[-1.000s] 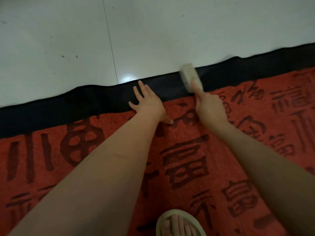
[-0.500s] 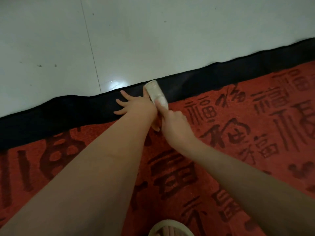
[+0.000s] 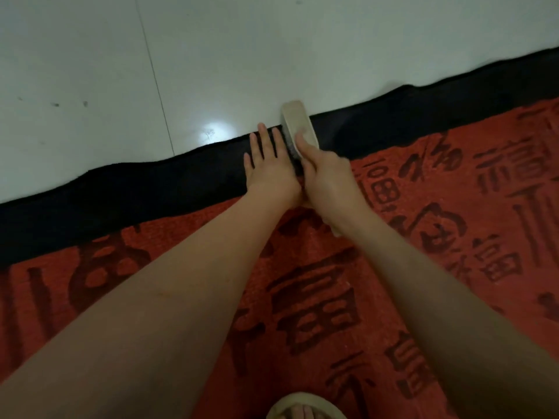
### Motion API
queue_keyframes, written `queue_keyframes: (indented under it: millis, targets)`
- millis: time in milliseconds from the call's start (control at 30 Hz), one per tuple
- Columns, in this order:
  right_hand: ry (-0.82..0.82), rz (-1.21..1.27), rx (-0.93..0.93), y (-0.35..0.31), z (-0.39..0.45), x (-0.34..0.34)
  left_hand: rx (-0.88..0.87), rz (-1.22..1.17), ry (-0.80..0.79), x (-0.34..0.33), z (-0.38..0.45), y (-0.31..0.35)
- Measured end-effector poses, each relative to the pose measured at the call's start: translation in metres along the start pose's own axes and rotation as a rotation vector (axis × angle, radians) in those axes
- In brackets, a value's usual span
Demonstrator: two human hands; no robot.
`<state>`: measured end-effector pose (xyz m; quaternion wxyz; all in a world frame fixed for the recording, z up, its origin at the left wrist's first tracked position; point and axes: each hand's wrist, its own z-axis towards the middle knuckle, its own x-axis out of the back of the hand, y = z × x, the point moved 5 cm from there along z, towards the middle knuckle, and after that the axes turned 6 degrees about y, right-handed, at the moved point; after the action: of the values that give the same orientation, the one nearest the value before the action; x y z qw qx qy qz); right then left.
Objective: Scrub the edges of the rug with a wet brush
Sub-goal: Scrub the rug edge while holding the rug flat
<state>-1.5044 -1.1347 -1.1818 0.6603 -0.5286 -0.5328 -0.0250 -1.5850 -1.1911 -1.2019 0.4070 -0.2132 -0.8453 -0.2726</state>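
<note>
Two bare forearms reach forward from the bottom of the view, above a foot in a pale sandal (image 3: 305,408) planted on the red rug (image 3: 348,297) with its dark woven characters. Further out, the left hand (image 3: 269,169) lies flat on the black border (image 3: 121,195), fingers straight and slightly spread, pinning the fabric. Just beside it, touching along the little-finger side, the right hand (image 3: 326,179) grips the pale brush (image 3: 298,124), forefinger laid along its back, bristles down on the border and its far tip reaching past the rug's edge onto the floor. A second ago the brush was well to the right of the left hand with a clear gap between them; half a second ago it had swept in against that hand, and now it sits there again but pushed further out over the edge. That reads as short back-and-forth strokes across this one stretch of border, so the scrubbing is under way, with the long runs of border to left and right probably yet to be covered. Beyond the edge lies a pale tiled floor (image 3: 272,40), glossy, with one grout line (image 3: 154,77), a bright lamp reflection (image 3: 213,130) and a few dark specks (image 3: 56,104) at far left.
</note>
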Motion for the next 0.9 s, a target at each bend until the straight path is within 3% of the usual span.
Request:
queue_keyframes:
  millis: [133,300,433,600,767,900]
  targets:
    - [0.01,0.037,0.022,0.001,-0.063,0.007,0.059,0.041,-0.103,0.002,0.001,0.002]
    - [0.016,-0.066,-0.016,0.009,0.008,0.0,0.138,0.045,-0.157,0.007,0.004,0.011]
    - [0.043,-0.024,-0.027,0.013,-0.062,0.003,0.152,0.043,-0.17,0.008,0.008,0.015]
    - [0.13,-0.193,-0.063,0.018,0.024,0.008,0.173,0.137,-0.194,0.004,0.013,0.015]
    - [0.124,-0.077,-0.065,0.014,-0.049,0.01,0.154,0.144,-0.203,0.004,0.018,0.018]
    - [0.119,-0.293,-0.045,0.02,0.031,0.026,0.124,0.23,-0.216,0.002,0.029,0.022]
